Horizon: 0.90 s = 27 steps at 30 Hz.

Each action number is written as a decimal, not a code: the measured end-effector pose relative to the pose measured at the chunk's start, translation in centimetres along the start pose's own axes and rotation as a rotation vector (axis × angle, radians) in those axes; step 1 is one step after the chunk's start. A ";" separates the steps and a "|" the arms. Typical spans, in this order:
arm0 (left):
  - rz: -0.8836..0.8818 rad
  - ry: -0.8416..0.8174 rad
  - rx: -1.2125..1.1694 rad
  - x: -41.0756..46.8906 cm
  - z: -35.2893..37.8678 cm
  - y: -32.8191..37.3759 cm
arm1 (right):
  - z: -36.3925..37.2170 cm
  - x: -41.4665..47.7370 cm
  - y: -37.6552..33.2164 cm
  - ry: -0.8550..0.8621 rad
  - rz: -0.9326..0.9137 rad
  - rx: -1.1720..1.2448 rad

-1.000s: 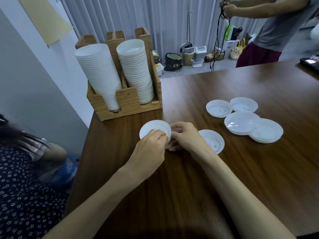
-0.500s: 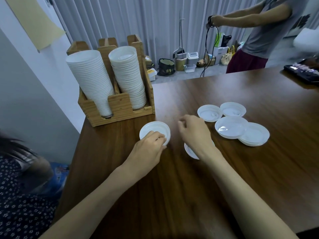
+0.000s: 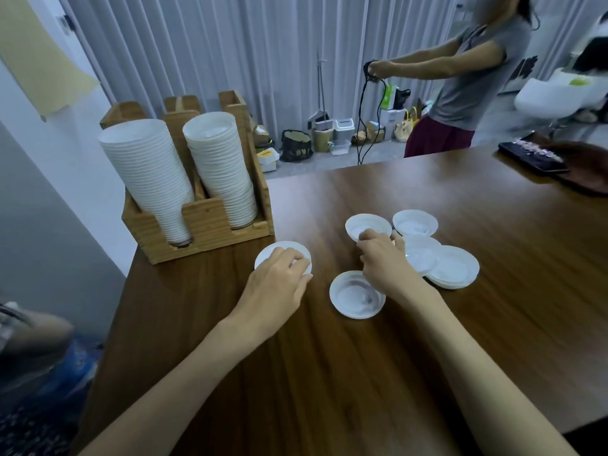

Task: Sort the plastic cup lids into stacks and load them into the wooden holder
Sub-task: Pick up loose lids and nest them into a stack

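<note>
Two hands busy rn. Left hand (image 3: 279, 278) lies flat, fingers together, pressing on a lid (image 3: 283, 258) just in front of the wooden holder (image 3: 204, 222). Right hand (image 3: 383, 258) has its fingertips pinching the near rim of a small lid (image 3: 367, 226) at its 12 o'clock. One more lid (image 3: 357, 295) sits loose at its 7, another (image 3: 415, 222) at 1, plus a short overlapping pile (image 3: 454, 267) at 3. Holder's two slots already carry tall white stacks (image 3: 223, 172), so imo most is done, approx five or six lids left to sort & load.
</note>
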<state>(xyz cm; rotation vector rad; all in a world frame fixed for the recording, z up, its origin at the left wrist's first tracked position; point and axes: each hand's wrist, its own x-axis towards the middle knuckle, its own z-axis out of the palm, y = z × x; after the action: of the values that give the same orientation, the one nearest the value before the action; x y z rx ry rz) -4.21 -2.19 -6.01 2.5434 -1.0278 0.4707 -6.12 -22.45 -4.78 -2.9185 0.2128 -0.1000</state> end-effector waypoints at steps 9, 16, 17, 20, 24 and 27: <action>-0.166 0.081 -0.460 3.8 -0.3 4.0 | 0.0 -5.5 -1.1 0.275 -0.278 0.250; 0.177 0.226 -0.096 2.6 1.7 5.0 | -0.5 -7.3 -0.4 0.322 -0.225 0.442; 0.203 0.268 -0.101 2.6 1.6 5.0 | -0.5 -7.5 -0.4 0.343 -0.223 0.494; 0.283 0.314 -0.085 2.4 0.9 4.2 | -0.6 -8.2 -0.3 0.434 -0.156 0.711; 0.430 0.232 -0.031 1.6 0.5 2.0 | -0.8 -8.7 0.7 0.552 0.076 0.943; 0.556 0.166 0.030 1.1 0.5 0.7 | -0.3 -8.7 1.5 0.397 0.277 0.796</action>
<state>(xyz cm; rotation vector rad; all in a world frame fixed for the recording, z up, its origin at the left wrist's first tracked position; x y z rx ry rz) -3.82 -3.54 -5.85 2.1675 -1.6678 0.8296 -14.91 -22.67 -5.25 -2.0332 0.5007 -0.5727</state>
